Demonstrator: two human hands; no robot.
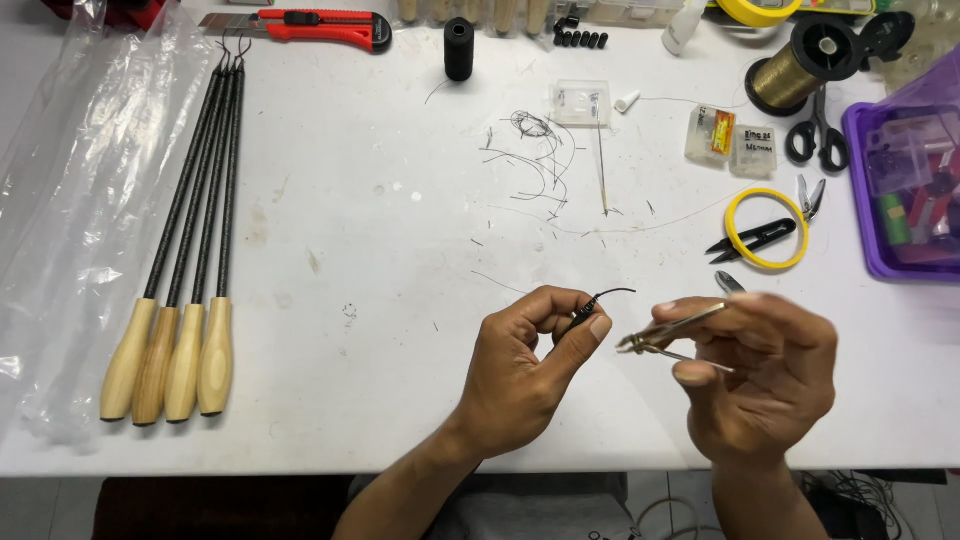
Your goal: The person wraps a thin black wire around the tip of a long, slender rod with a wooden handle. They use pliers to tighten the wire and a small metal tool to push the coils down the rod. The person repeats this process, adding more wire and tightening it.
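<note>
- The white, scuffed flat desk (380,240) carries everything; short dark thread scraps lie scattered toward its far middle.
- A crinkled clear plastic sheet (70,200) covers the desk's left edge.
- Four long black rods with smooth pale wooden handles (185,250) lie side by side, touching, just right of the plastic, handles toward the near edge.
- A purple translucent plastic box (880,200) of small parts sits at the right edge.
- A red utility knife (320,25) lies at the far edge; a black thread spool (459,47) stands near it, and a gold wire spool (800,70) lies toward the far right corner.
- A yellow ring of tape (765,228) circles black thread snips (750,238) near the right edge.
- The left hand (525,370), above the near edge, is curled narrow, pinching a short thin black wire piece (595,300) between thumb and forefinger; its free end curves right.
- The right hand (765,375), just beside it, grips slim brass-coloured metal tweezers (670,330), tips pointing left toward the wire, not touching it.
</note>
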